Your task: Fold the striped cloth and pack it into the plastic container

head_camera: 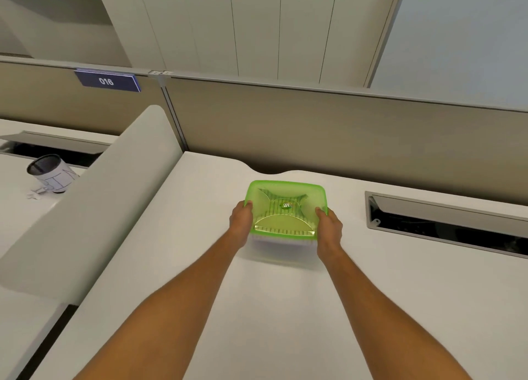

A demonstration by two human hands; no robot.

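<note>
Lidded container (285,205), long axis left-right, btwn hands.

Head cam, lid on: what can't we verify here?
- Striped cloth: seen only through the tinted green lid, so its fold can't be judged.
- Container base: blurred below the lid; whether it rests on the desk is unclear.
- Left hand, right hand: fingers hidden beneath the rim.

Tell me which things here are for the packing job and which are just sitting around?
For the job: plastic container with green lid, striped cloth inside, left hand, right hand.

Just lying about: mesh cup on the next desk, sign reading 016, cupboards.
</note>
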